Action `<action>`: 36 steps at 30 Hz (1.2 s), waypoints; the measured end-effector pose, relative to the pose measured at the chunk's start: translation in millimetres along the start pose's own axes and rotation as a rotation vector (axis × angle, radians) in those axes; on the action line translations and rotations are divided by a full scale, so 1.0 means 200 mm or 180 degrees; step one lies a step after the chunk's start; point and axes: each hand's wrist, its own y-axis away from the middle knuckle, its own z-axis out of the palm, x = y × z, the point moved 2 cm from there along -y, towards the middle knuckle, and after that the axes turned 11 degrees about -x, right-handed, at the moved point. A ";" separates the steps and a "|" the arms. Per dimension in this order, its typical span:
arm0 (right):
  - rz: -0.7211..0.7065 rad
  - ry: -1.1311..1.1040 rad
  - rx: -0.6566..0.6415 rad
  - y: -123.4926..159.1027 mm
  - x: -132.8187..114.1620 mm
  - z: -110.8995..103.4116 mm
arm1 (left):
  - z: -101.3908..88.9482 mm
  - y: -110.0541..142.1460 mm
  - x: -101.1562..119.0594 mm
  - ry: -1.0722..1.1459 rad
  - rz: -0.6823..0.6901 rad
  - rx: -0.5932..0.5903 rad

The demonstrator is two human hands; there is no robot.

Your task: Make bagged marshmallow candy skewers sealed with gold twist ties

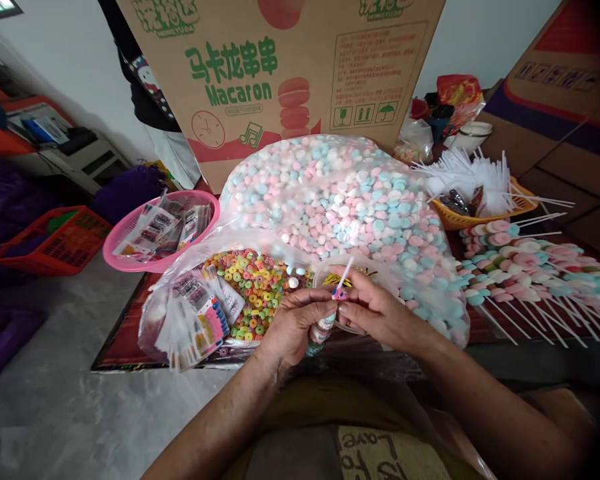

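Pinched between my hands is a candy skewer (323,328) in a clear printed wrapper, its white stick (346,270) pointing up and its candy end down. My left hand (296,319) is closed around the wrapped candy just below the gathered wrapper neck. The fingers of my right hand (380,310) are closed at that neck, at the base of the stick. Just behind them, a clear round tub (325,268) holds yellow twist ties (341,279), partly hidden by my hands. Left of my hands lie ring candies (253,283) and a fanned stack of printed wrappers (195,327).
A big clear bag of pastel candies (340,193) fills the middle, before a Macaron carton (300,80). Wrapped packets lie in a pink basket (111,250) at left. Rightward are finished-looking skewers (535,267) and a yellow basket (523,203) of white sticks (473,177).
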 end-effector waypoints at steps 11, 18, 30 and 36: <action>0.0150 0.0985 0.0308 0.04 0.05 0.05 | -0.02 0.02 0.01 0.0280 0.0210 0.0652; -0.0078 -0.0042 0.0468 0.00 0.04 0.15 | -0.02 0.04 0.05 0.0250 0.0435 0.0634; -0.0620 0.1074 0.1182 -0.05 0.09 0.17 | -0.06 0.00 0.06 0.0271 0.0675 0.0763; -0.1255 0.1032 0.1401 0.00 -0.07 0.12 | -0.08 -0.01 0.07 -0.0071 0.0547 0.0813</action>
